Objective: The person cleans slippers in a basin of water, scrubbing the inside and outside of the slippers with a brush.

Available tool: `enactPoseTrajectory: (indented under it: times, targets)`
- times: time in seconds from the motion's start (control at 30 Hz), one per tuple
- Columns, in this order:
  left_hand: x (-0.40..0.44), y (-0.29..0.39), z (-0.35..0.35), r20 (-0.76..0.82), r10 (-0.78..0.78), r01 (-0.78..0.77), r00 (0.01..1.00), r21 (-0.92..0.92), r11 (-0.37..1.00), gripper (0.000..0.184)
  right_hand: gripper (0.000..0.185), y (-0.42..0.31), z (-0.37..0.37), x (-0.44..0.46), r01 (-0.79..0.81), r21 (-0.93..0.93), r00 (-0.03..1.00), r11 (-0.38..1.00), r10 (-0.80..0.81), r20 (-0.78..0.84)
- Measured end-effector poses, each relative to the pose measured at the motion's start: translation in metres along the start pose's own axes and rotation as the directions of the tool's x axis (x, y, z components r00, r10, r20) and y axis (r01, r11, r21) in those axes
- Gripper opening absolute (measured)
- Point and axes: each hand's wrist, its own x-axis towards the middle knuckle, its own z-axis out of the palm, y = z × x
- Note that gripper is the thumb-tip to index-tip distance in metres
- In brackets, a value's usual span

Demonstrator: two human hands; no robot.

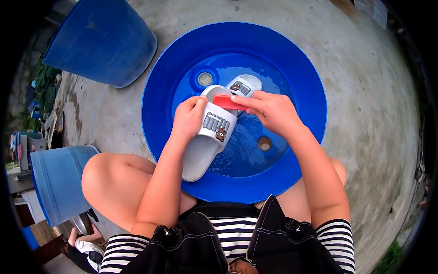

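Observation:
My left hand (pixel 188 118) is closed round the side of a white slipper (pixel 198 155) with a bear and grey letters on its strap. The slipper is tilted over the near left part of a blue basin (pixel 159 91) holding shallow water. My right hand (pixel 273 111) grips a red brush (pixel 223 101), index finger stretched along it, against the slipper's inside just beyond the strap. The brush's underside is hidden. A second white slipper (pixel 253 82) lies in the basin behind the first, partly covered by it and by my right hand.
A large blue tub (pixel 102 41) stands on the concrete floor (pixel 369 91) at the upper left. A lighter blue bucket (pixel 64 180) is at the left, beside my knee. Another person (pixel 89 249) is partly visible at the lower left.

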Motion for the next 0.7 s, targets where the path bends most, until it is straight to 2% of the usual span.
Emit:
enactPoseTrajectory:
  times: [0.07, 0.13, 0.2, 0.23, 0.3, 0.33, 0.4, 0.47, 0.5, 0.6, 0.63, 0.67, 0.7]
  targets:
    - [0.001, 0.002, -0.002, 0.023, -0.019, 0.018, 1.0, 0.037, 0.999, 0.043, 0.049, -0.002, 0.016, 0.006, 0.102, -0.111, 0.99, 0.989, -0.111, -0.085]
    - [-0.001, 0.003, 0.002, 0.043, -0.033, 0.03, 0.999, 0.072, 0.997, 0.044, 0.048, -0.003, 0.025, 0.005, 0.082, -0.097, 0.993, 0.992, -0.09, -0.075]
    - [-0.004, 0.001, 0.001, 0.07, -0.05, 0.054, 0.996, -0.05, 0.997, 0.045, 0.047, -0.013, 0.029, 0.004, -0.069, 0.098, 0.984, 0.993, 0.084, -0.155]
    - [-0.006, 0.002, 0.001, 0.067, -0.047, 0.051, 0.997, -0.053, 0.997, 0.045, 0.047, -0.018, 0.027, 0.003, -0.079, 0.059, 0.978, 0.995, 0.089, -0.19]
    - [-0.004, 0.005, 0.002, 0.037, -0.13, 0.135, 0.991, -0.203, 0.97, 0.046, 0.044, -0.017, 0.016, 0.005, -0.07, 0.024, 0.981, 0.997, 0.073, -0.178]
    - [-0.002, 0.007, 0.001, 0.036, -0.131, 0.136, 0.991, -0.201, 0.97, 0.046, 0.041, -0.016, 0.01, 0.006, -0.062, -0.014, 0.984, 0.998, 0.059, -0.166]
    - [0.001, 0.009, -0.003, 0.005, -0.071, 0.072, 0.997, -0.038, 0.997, 0.047, 0.041, -0.011, 0.0, 0.005, -0.062, -0.047, 0.991, 0.997, 0.056, -0.124]
    - [0.001, 0.005, -0.001, 0.048, -0.083, 0.083, 0.995, -0.002, 0.997, 0.048, 0.049, -0.01, -0.012, 0.005, 0.029, -0.07, 0.999, 0.997, -0.031, -0.026]
    - [0.0, 0.004, 0.001, 0.021, -0.07, 0.07, 0.997, 0.025, 0.997, 0.048, 0.048, -0.007, -0.01, 0.005, 0.057, 0.028, 0.998, 0.998, -0.057, 0.001]
    - [-0.003, 0.005, 0.008, 0.018, -0.041, 0.039, 0.999, 0.126, 0.991, 0.046, 0.046, -0.007, -0.009, 0.002, 0.024, -0.045, 0.996, 0.999, -0.02, 0.09]
    - [-0.005, 0.005, 0.011, 0.041, -0.086, 0.085, 0.995, 0.024, 0.996, 0.046, 0.046, -0.011, -0.003, 0.003, 0.022, -0.126, 0.999, 0.992, -0.025, -0.022]
    - [-0.005, 0.005, 0.012, 0.066, -0.125, 0.13, 0.99, -0.079, 0.988, 0.046, 0.046, -0.014, 0.004, 0.004, 0.019, -0.125, 0.999, 0.992, -0.023, -0.024]
    - [-0.006, 0.003, 0.014, 0.066, -0.124, 0.129, 0.99, -0.078, 0.989, 0.046, 0.047, -0.017, 0.011, 0.002, -0.009, -0.154, 0.993, 0.988, -0.009, -0.117]
